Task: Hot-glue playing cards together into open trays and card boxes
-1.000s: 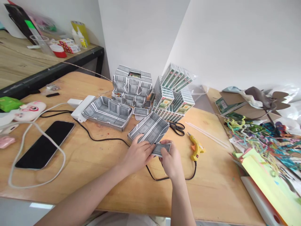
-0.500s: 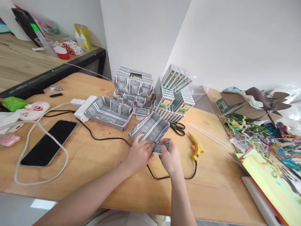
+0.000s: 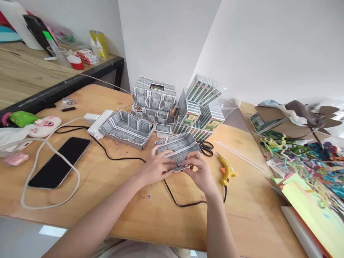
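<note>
A shallow tray made of playing cards (image 3: 178, 147) is tilted up between my hands, its patterned inside facing me. My left hand (image 3: 156, 166) grips its left and near side, fingers closed over the edge. On the near right side, my right hand (image 3: 198, 170) pinches a playing card (image 3: 179, 168) that lies along the tray's near edge; whether it is fixed there I cannot tell. A second card tray (image 3: 126, 132) stands behind to the left. Farther back is a chest-shaped card box (image 3: 154, 96). Black scissors (image 3: 206, 147) lie just right of the held tray.
A yellow glue gun (image 3: 227, 172) rests on the right, its black cord running below my hands. Clear glue sticks (image 3: 240, 156) lie beyond it. Stacked card packs (image 3: 199, 111) stand behind. A phone (image 3: 60, 163) and white cable are left; coloured pipe cleaners (image 3: 298, 154) are heaped right.
The held tray has shifted slightly right and turned more level across. The card in my right hand has tipped from face-up to nearly edge-on. The whole view has swung slightly left.
</note>
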Available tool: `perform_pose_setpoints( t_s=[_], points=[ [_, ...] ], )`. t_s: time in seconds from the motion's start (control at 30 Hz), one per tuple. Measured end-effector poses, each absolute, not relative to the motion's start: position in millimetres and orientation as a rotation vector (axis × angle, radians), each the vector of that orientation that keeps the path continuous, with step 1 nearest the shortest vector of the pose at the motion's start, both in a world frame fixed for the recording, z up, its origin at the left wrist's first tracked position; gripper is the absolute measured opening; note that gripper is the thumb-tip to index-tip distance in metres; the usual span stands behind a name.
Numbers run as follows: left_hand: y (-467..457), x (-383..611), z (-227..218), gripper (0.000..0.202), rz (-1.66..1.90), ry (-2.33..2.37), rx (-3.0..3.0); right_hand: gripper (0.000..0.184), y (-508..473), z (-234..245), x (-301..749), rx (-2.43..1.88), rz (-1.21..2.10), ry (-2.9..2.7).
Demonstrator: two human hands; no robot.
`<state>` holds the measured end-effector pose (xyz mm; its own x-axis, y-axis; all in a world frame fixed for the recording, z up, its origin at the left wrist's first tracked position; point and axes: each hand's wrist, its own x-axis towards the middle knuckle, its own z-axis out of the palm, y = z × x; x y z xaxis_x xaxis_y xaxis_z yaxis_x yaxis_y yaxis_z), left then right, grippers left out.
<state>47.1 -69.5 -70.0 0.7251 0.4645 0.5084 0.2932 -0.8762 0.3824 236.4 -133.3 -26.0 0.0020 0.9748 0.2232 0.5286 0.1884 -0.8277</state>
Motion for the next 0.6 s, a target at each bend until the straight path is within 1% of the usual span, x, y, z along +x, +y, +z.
perform_pose_setpoints(
  t_s=[0.07, 0.2, 0.4, 0.6],
  points=[
    [-66, 45, -69, 0.015, 0.908, 0.616, 2.639, 0.006, -127, -27, 233, -1.394, 0.587, -1.728],
    [-62, 43, -71, 0.015, 0.982, 0.697, 2.607, 0.011, -120, -36, 227, -1.367, 0.543, -1.811],
    [-53, 39, -73, 0.008, 1.104, 0.764, 2.513, 0.019, -119, -56, 219, -1.441, 0.412, -1.763],
    [-46, 29, -67, 0.008, 1.189, 0.649, 2.316, 0.022, -116, -60, 213, -1.5, 0.304, -1.79]
  ],
)
